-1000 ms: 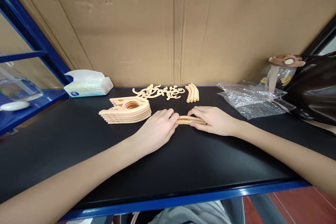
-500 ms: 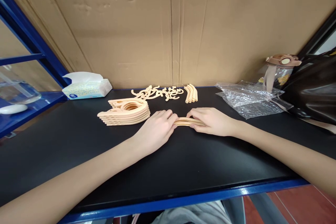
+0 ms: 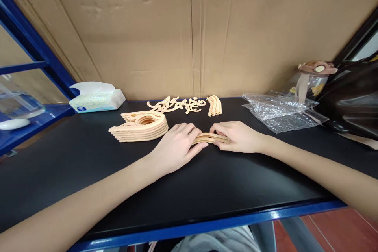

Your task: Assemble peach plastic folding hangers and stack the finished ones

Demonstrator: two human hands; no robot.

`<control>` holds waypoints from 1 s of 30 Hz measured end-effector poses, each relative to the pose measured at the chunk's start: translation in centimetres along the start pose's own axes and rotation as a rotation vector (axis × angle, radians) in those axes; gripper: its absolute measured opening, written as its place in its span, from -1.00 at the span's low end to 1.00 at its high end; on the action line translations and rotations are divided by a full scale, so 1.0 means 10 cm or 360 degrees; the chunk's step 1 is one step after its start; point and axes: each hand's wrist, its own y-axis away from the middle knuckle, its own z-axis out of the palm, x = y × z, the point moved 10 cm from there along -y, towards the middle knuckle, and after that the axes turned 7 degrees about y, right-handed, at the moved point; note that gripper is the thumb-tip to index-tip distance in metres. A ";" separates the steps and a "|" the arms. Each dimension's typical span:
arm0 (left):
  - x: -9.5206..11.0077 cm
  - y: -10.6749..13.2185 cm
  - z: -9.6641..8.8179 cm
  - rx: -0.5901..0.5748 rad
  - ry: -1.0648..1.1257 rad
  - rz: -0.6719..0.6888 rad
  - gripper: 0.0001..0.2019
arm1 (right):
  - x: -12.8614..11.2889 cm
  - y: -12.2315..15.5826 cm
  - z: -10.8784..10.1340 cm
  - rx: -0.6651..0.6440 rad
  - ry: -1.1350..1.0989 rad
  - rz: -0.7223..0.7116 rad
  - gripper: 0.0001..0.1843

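Observation:
Between my hands lie curved beige hanger arms (image 3: 209,138), side by side just over the black table. My right hand (image 3: 240,137) pinches their right end between thumb and fingers. At the left end is my left hand (image 3: 177,143), its fingers curled over the pieces and its thumb stretched along the near side; part of the grip is hidden under the hand. Left of that hand sits a stack of beige hanger bodies (image 3: 138,130) with round openings. Loose beige hooks (image 3: 168,104) are scattered behind, and a few more curved arms (image 3: 214,105) lie in a row beside them.
A tissue pack (image 3: 97,98) stands at the back left. Crumpled clear plastic bags (image 3: 277,110) lie at the right, before a drinking bottle (image 3: 313,78) and a black bag (image 3: 351,102). Cardboard (image 3: 132,27) walls the back; a blue edge (image 3: 206,226) runs along the table's front.
My left thumb has moved out to the right along the near side of the hanger arms, and more of their left part shows. My right hand stays in place.

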 end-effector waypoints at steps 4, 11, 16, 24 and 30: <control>-0.09 0.00 -0.02 0.0065 0.0107 -0.0075 -0.55 | 0.00 0.00 0.00 -0.0016 0.0015 0.0000 -0.83; -0.15 -0.10 0.06 0.0002 0.0083 -0.0078 -0.26 | 0.01 0.00 0.03 -0.0041 0.0047 0.0017 -0.82; -0.24 -0.12 0.18 -0.0101 0.0052 -0.0180 -0.10 | 0.01 0.00 0.02 -0.0024 0.0002 0.0011 -0.80; -0.29 -0.11 0.28 -0.0223 0.0116 -0.0241 -0.06 | 0.01 -0.01 0.03 -0.0017 -0.0008 0.0029 -0.80; -0.32 -0.11 0.29 -0.0317 0.0162 -0.0282 -0.11 | 0.02 0.00 0.03 -0.0012 0.0008 0.0040 -0.82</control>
